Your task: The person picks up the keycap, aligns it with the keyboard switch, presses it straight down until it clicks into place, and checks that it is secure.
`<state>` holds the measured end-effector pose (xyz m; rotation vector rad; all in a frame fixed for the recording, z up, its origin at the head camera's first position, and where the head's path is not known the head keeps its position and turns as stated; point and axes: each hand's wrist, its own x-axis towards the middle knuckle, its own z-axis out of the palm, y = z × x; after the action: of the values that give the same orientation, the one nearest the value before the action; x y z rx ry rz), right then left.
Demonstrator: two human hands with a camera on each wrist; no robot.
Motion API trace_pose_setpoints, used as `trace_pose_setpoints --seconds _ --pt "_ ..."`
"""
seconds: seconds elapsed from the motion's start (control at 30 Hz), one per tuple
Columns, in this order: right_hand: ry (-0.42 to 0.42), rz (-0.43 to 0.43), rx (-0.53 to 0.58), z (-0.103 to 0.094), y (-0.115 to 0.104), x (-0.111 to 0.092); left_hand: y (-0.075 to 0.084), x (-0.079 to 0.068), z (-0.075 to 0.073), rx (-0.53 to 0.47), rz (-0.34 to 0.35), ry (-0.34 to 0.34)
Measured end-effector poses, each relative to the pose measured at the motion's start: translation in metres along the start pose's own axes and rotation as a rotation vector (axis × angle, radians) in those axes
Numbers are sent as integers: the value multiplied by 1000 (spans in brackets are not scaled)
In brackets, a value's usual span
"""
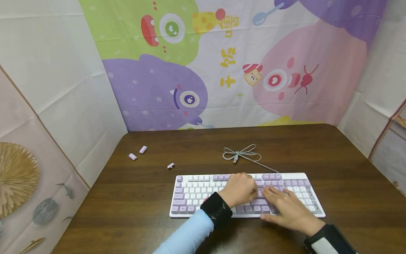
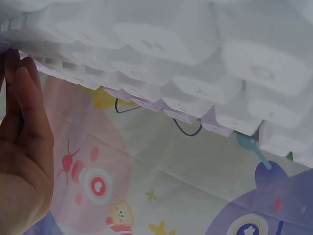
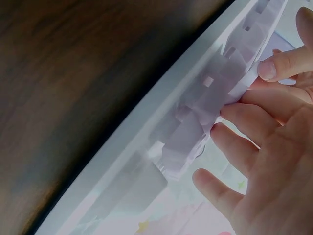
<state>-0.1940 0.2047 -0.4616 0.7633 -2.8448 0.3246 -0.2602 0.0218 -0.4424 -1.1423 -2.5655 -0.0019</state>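
Note:
A white and lilac keyboard (image 1: 203, 190) lies on the desk. My left hand (image 1: 239, 188) is bent over its right-centre keys, fingers curled, pinching a lilac keycap (image 3: 244, 81) at the end of a row. The fingertips partly hide that keycap. My right hand (image 1: 290, 211) lies just to the right, its fingers fairly straight and spread, with fingertips at the lilac keys and the thumb near the front edge. In the left wrist view, the left fingers (image 2: 27, 98) reach the keys at the far left.
Three loose keycaps lie on the desk at the back left: one lilac-white keycap (image 1: 132, 156), another keycap (image 1: 143, 149), and a third keycap (image 1: 170, 165) nearer the keyboard. Behind the keyboard rests its bundled grey cable (image 1: 242, 154) with a USB plug. A cartoon cloth (image 1: 222, 102) hangs behind the desk.

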Motion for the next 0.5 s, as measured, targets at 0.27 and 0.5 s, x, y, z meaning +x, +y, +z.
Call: trace_pose_setpoints --seconds 0.27,0.5 --pt "43 -35 14 0 3 3 2 1 -3 7 -10 -34" --pt "29 -20 11 0 0 2 6 1 1 57 -8 -6"
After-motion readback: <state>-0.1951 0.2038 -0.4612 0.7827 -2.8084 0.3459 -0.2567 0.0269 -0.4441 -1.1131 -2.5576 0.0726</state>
